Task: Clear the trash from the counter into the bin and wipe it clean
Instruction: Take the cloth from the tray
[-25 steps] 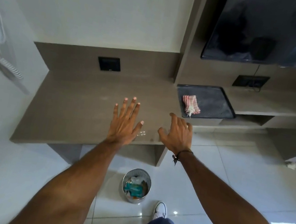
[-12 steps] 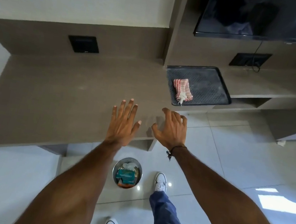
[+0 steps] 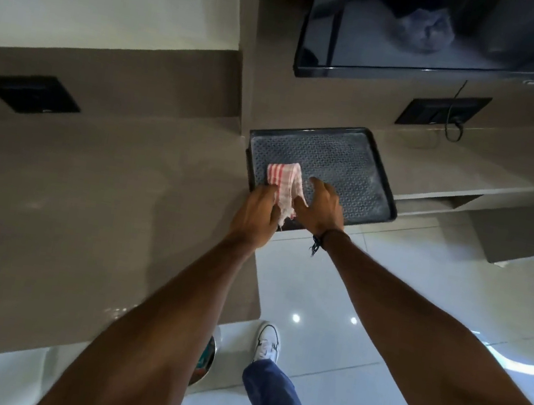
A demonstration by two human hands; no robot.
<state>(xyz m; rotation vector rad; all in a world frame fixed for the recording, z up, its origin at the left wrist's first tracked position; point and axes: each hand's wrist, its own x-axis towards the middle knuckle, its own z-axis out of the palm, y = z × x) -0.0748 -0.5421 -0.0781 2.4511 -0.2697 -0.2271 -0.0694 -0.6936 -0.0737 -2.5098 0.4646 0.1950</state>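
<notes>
1. Because the wiping stage needs a rag, both hands meet at the red-and-white striped cloth (image 3: 283,184), which lies on the dark textured plastic tray (image 3: 350,166) at the right end of the brown laminate desk (image 3: 88,182).
2. Left hand (image 3: 257,214) pinches the cloth's near edge, fingers curled on it.
3. Right hand (image 3: 322,207) rests spread beside it, holding nothing, likely steadying.
4. Round metal bin (image 3: 207,360) sits on the floor under the desk's edge, mostly hidden, within easy dropping reach.

Bin (image 3: 206,359) mostly hidden behind left forearm; cloth's (image 3: 284,184) near end covered by hands
</notes>
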